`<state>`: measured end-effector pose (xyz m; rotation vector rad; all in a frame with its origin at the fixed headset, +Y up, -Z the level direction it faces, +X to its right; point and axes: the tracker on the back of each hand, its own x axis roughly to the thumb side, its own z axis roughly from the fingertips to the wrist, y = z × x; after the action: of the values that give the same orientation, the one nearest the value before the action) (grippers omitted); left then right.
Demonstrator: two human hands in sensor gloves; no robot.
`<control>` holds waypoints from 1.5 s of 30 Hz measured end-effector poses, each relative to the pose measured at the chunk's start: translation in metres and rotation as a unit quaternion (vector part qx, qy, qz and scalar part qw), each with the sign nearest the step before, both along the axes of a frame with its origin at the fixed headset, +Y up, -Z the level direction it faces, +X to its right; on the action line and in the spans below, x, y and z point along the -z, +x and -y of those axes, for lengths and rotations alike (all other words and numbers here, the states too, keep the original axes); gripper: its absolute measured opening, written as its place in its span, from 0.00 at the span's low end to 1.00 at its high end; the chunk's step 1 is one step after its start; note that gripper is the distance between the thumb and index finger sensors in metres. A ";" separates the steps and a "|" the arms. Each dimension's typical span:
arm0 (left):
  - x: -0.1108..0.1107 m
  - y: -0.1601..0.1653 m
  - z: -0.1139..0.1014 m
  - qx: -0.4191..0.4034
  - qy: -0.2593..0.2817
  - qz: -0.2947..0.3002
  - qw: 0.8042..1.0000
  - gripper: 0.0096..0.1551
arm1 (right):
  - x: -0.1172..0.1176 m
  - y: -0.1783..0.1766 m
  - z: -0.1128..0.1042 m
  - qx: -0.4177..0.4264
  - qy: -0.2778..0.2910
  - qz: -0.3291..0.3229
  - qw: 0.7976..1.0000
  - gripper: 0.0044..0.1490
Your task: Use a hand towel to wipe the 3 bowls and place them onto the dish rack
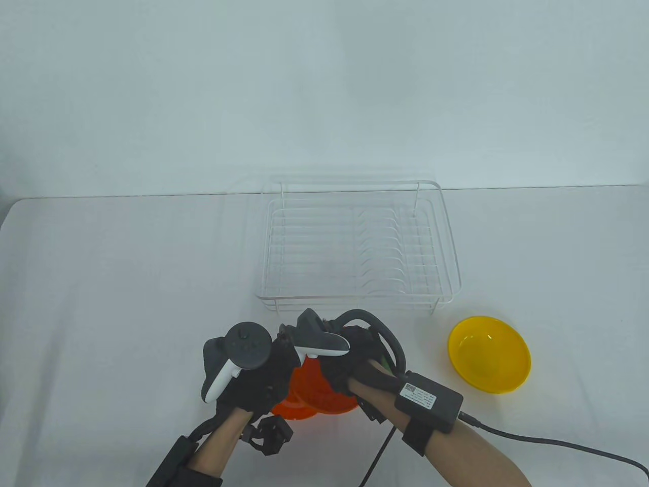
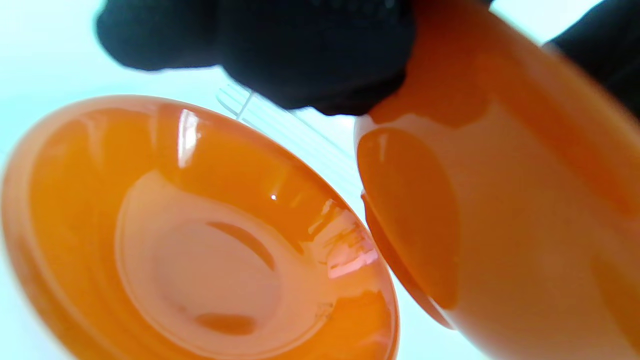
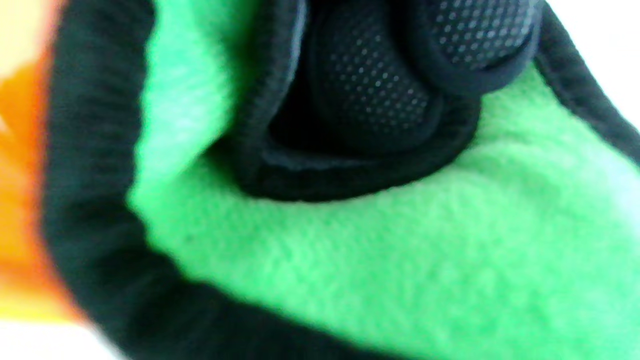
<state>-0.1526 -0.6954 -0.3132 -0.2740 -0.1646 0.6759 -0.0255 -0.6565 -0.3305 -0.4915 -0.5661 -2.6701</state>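
Two orange bowls sit directly in front of the dish rack (image 1: pixel 357 243), on the near side of it, under both hands. The lifted orange bowl (image 2: pixel 500 210) is tipped on edge: in the left wrist view its foot ring faces sideways toward the second orange bowl (image 2: pixel 200 235), so its opening points away toward the right hand. The second orange bowl lies lower, its mouth toward the camera, apparently resting on the worktop (image 1: pixel 127 284); contact between the two cannot be confirmed. A yellow bowl (image 1: pixel 489 354) stands mouth up just off the rack's near right corner, untouched.

The left hand (image 1: pixel 248 370) grips the lifted bowl at its rim, gloved fingers (image 2: pixel 320 60) curled over the upper wall. The right hand (image 1: pixel 350 365) holds a green hand towel (image 3: pixel 380 260), bunched and pinched under its fingertips, at that bowl's open side.

Handling judgement: the bowls look like glossy, thin, stiff plastic, light and unlikely to break, but slick. A rim grip with thumb opposing fingers suits them; the foot ring gives a second purchase. The towel is soft fleece and conforms to the curve.

The rack is empty; its long axis runs left to right, with plate slots in its right half.
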 end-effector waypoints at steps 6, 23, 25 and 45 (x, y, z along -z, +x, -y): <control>0.000 -0.003 0.002 -0.013 -0.009 -0.006 1.000 0.28 | 0.005 0.008 0.000 0.235 -0.127 0.045 0.963 0.32; 0.000 -0.001 0.001 -0.019 0.002 0.008 1.000 0.28 | -0.016 -0.001 0.001 -0.054 -0.101 -0.015 0.993 0.30; -0.001 -0.002 -0.001 -0.016 -0.001 0.013 1.000 0.28 | -0.014 0.001 0.002 -0.058 -0.050 -0.007 0.997 0.30; 0.002 -0.008 -0.003 0.016 0.003 -0.013 1.000 0.28 | 0.012 0.053 -0.037 0.302 -0.005 0.058 0.952 0.30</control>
<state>-0.1608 -0.6925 -0.3156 -0.2613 -0.1379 0.6472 0.0279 -0.6192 -0.3422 -0.5883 -0.5253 -3.2975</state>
